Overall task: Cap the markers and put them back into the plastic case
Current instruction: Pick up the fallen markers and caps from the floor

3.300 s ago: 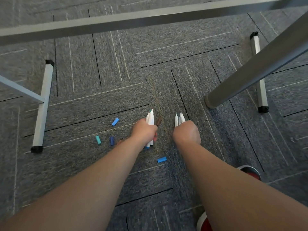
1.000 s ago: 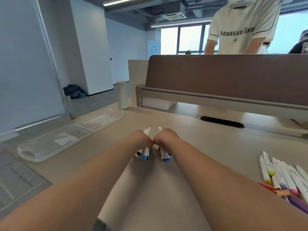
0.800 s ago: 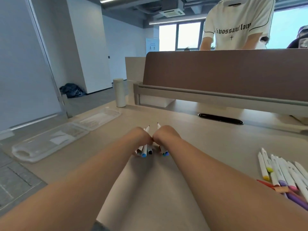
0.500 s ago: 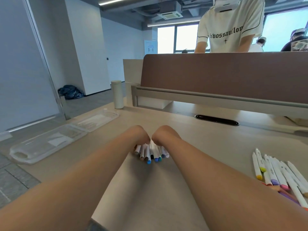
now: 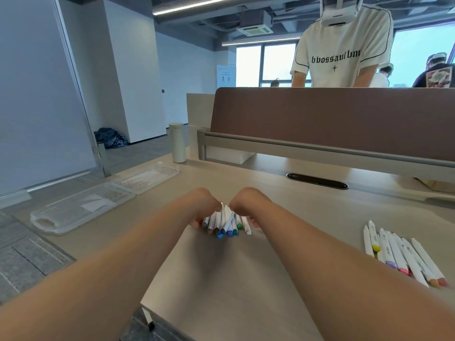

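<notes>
A pale beige tabletop (image 5: 221,279) fills the foreground. Two bare forearms reach across it, the left hand (image 5: 204,203) and right hand (image 5: 246,201) bent down at the wrist over a loose pile of markers (image 5: 226,225). The markers' white barrels are fanned out, with blue, green and grey ends toward the camera. The fingers are mostly hidden behind the wrists, so it cannot be told whether either grip is clamped on the pile or apart from it.

At four o'clock, well apart from the pile, a row of markers (image 5: 398,254) lies side by side, showing yellow, purple, pink and orange ends. At ten o'clock the clear plastic case (image 5: 81,207) lies open flat near the tabletop's left edge, a white paper slip (image 5: 92,205) in its nearer half.

Farther back stand a cream cylindrical flask (image 5: 177,142) at eleven o'clock, a black cable slot (image 5: 317,181) at one o'clock and a brown divider panel (image 5: 332,116) at twelve. A person in a white printed T-shirt (image 5: 342,50) stands behind the panel. Grey carpet floor (image 5: 24,262) runs along the left to a dark bag (image 5: 110,139) beside a white column.
</notes>
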Tool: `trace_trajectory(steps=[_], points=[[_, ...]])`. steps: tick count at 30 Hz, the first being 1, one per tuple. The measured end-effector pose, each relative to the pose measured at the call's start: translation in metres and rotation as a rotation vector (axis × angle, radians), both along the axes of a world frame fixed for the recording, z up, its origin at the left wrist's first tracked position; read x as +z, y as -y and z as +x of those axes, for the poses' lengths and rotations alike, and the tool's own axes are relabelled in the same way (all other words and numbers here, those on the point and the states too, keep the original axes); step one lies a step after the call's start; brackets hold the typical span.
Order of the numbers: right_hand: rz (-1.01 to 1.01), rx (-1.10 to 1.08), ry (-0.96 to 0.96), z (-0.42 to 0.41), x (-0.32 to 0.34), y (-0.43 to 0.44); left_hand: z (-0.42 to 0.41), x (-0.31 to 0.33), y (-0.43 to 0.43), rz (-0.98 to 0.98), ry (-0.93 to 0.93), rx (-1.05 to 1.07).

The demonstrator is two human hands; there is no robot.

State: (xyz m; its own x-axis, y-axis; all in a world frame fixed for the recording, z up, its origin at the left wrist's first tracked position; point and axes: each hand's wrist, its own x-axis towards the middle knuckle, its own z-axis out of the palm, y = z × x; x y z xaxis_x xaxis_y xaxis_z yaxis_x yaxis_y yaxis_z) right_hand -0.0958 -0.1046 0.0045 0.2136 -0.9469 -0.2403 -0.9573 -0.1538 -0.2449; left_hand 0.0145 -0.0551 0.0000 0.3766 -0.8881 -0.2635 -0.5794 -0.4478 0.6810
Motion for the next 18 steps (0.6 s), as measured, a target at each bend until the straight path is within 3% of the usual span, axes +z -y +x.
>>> trace_trajectory(steps=[4,12,18], points=[[-0.098,0.028,0.033,0.003,0.002,-0.013,0.002,0.003,-0.014,-0.084,-0.012,0.038],[-0.228,0.073,0.416,0.045,0.016,-0.075,0.044,0.014,-0.096,-0.379,-0.22,0.201],[-0.218,0.298,0.552,0.118,-0.005,-0.154,0.117,-0.012,-0.2,-0.482,-0.074,0.352]])
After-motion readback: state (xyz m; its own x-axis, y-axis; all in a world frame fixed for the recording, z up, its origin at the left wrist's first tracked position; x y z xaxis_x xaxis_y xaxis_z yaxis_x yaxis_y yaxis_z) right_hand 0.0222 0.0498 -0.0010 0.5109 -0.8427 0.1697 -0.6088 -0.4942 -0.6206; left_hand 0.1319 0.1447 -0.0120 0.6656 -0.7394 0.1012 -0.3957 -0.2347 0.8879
